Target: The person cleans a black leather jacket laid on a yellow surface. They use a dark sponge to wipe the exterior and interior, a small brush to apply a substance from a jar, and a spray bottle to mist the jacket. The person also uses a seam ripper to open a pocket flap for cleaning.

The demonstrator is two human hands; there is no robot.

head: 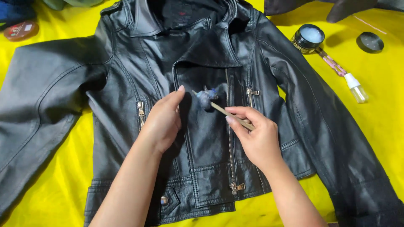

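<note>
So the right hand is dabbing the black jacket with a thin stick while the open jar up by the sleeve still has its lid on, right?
Not quite. The head view shows the jar open, with its dark lid lying apart on the yellow cloth. The rest holds: the right hand holds a thin stick against the black jacket.

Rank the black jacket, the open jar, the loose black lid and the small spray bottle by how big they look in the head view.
1. Black jacket, by far.
2. Spray bottle, longest of the rest.
3. Open jar and loose black lid: look alike, so unranked.
</note>
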